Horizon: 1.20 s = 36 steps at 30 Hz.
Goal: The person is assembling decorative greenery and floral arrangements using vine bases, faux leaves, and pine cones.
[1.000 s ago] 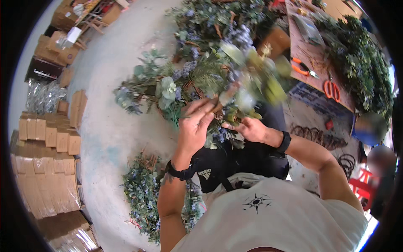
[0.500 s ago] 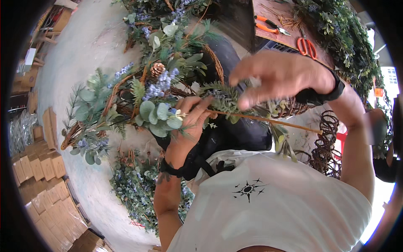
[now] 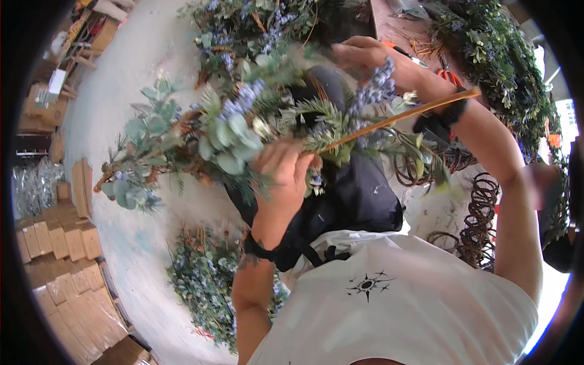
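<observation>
The left hand's (image 3: 285,176) grip is clamped round the wreath (image 3: 231,131); right hand (image 3: 371,58) pinches a sprig above it. Light, springy, brittle: best held by its woody frame.

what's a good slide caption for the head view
Left hand grips a leafy wreath with blue sprigs while the right hand reaches over its far side, above more wreaths on the floor.

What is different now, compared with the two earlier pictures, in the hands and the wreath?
The right hand rose from the wreath, where both hands worked a second ago, and now pulls a blue-flowered sprig up and to the right; its long stem stretches further than half a second ago. The left hand keeps gripping the wreath from below. The greenery piles on the floor and the stacked cartons stay unchanged.
</observation>
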### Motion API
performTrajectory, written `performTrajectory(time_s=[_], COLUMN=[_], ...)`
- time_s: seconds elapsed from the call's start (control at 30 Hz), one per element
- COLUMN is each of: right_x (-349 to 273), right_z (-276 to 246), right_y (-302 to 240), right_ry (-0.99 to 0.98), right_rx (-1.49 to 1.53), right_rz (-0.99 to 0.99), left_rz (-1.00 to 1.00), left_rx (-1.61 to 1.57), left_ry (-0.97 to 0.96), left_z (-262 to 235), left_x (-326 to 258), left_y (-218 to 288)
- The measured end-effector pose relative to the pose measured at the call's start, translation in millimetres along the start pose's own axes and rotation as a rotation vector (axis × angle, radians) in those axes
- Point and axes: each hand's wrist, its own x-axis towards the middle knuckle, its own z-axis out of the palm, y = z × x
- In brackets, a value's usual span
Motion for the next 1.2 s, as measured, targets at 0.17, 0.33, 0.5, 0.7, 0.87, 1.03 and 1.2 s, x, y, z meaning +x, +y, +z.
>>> performTrajectory(time_s=[0.17,0.33,0.5,0.7,0.87,1.03,1.2], right_x=[51,91,85,93,75,47,32], right_z=[86,82,104,96,101,117,78], right_y=[-39,-113,-157,-183,-190,-184,-167], right_ry=[-0.079,0.647,0.66,0.694,0.492,0.329,0.58], right_rx=[0.553,1.436,1.338,1.246,1.044,0.891,0.934], right_rz=[0.79,1.448,1.237,0.765,0.557,0.492,0.784], left_rz=[-0.074,-0.172,-0.027,0.022,-0.008,-0.003,0.079], left_rx=[-0.097,-0.206,0.082,0.37,0.471,0.593,0.547], left_ry=[0.002,0.117,0.102,0.245,0.135,0.099,0.07], left_z=[12,-1,-12,-60,-62,-42,-13], left_x=[-15,-8,39,68,64,48,38], left_y=[9,18,12,-2,5,13,11])
